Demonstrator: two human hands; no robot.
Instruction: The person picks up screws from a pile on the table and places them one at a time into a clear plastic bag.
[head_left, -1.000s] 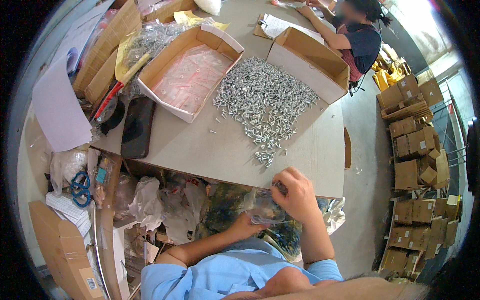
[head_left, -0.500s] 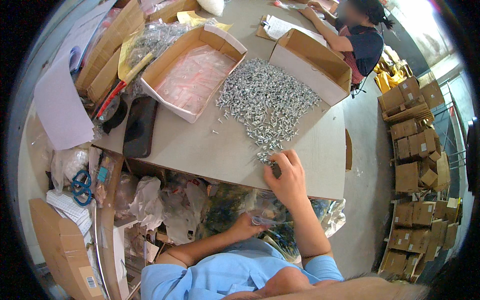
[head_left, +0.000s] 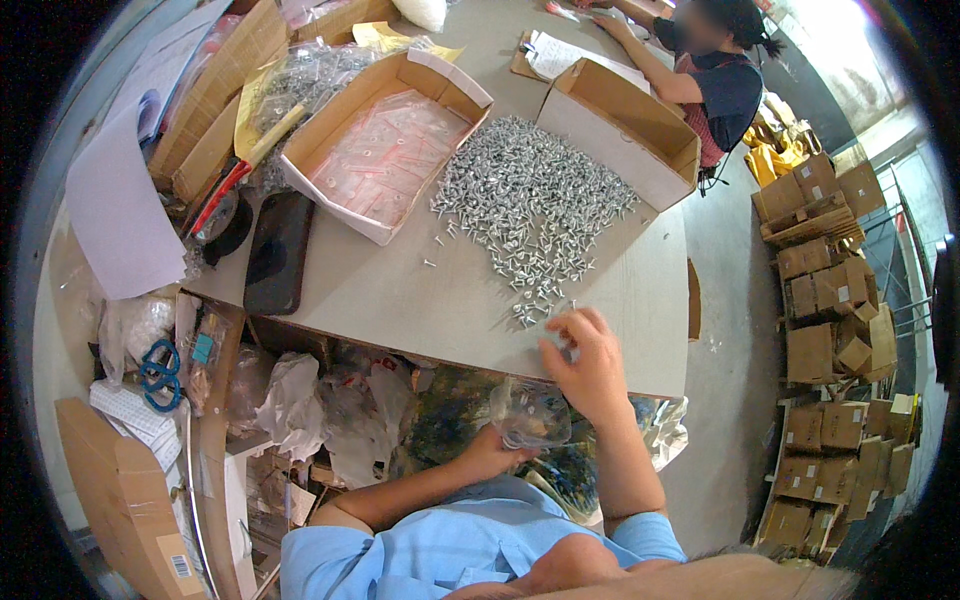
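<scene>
A spread-out heap of small silver screws [head_left: 530,195] lies on the grey table [head_left: 390,290], narrowing to a few loose ones near the front edge. My right hand [head_left: 592,365] is just right of that narrow tip, fingers curled in toward the thumb. What the curled fingers hold, if anything, is too blurred to tell. Lower down, in front of the table edge, my left hand [head_left: 492,452] grips a clear plastic container [head_left: 530,415] by its near side. Its contents cannot be made out.
An open box of clear plastic bags [head_left: 390,150] stands left of the screws, another open box [head_left: 625,135] right. A black phone [head_left: 278,252] and red-handled tool [head_left: 220,197] lie left. Across the table sits a person [head_left: 715,90]. Stacked cartons [head_left: 825,300] line the right.
My right hand has drawn back from the tip of the screw heap, slightly right and toward me. The clear container has tilted up and shows more fully in my left hand.
</scene>
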